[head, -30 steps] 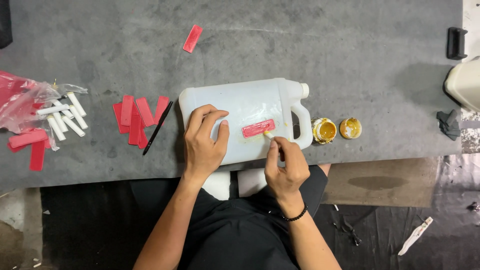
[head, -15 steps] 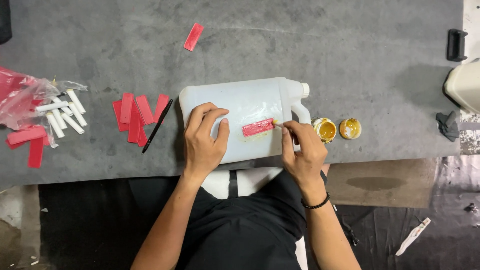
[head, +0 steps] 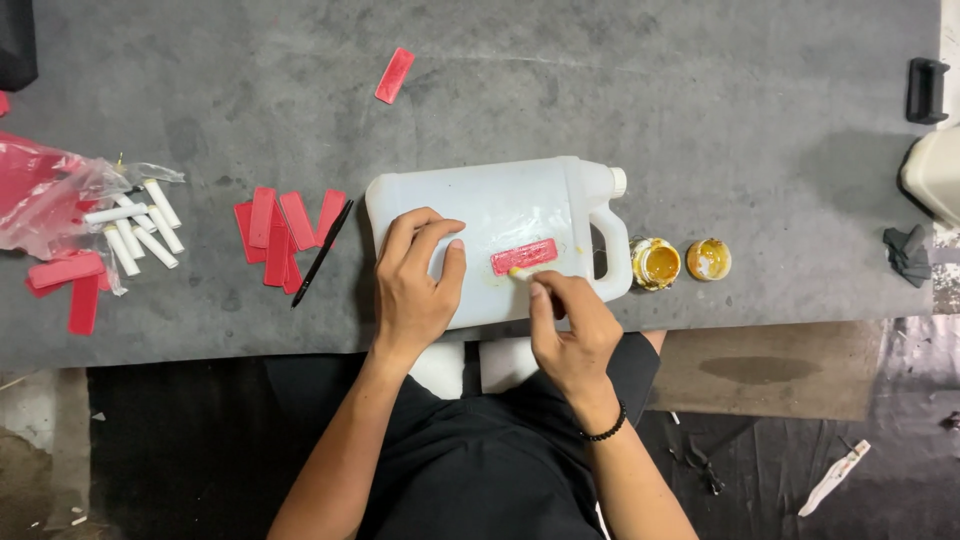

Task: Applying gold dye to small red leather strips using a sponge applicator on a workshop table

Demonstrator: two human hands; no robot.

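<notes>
Lying on the white jug, the red strip sits just beyond the right hand, fingers pinching a small stick; left hand fingers spread flat on the jug.

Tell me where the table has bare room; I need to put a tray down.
Bare: the grey table beyond the white jug, right of the lone red strip. Crowded: red strips and white tubes at left; paint pots beside the right hand.
</notes>
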